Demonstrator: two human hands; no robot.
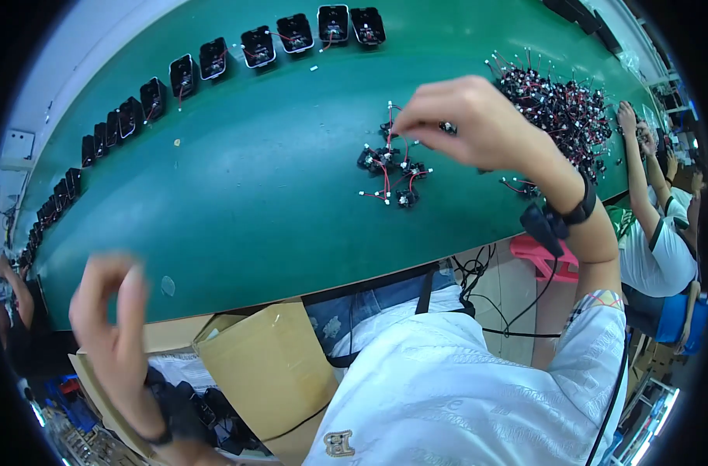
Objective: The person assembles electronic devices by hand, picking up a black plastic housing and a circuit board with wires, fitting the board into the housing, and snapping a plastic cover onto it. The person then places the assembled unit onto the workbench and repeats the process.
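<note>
My right hand (470, 124) reaches over the green table, thumb and fingers pinched together at a small black part with red wires (386, 130). Whether that part is off the table I cannot tell. Just below it lies a small loose group of similar black wired parts (385, 159) with white connectors. My left hand (109, 318) hangs over the table's near left edge, bent at the fingers and smeared by motion. Nothing shows in it, but its fingertips are too blurred to read. Each wrist wears a black band.
A big heap of black wired parts (556, 105) covers the right side. Black open housings (258, 46) line the far and left edges. An open cardboard box (265, 365) stands below the near edge. People work at both ends; a pink stool (544, 258) is at right.
</note>
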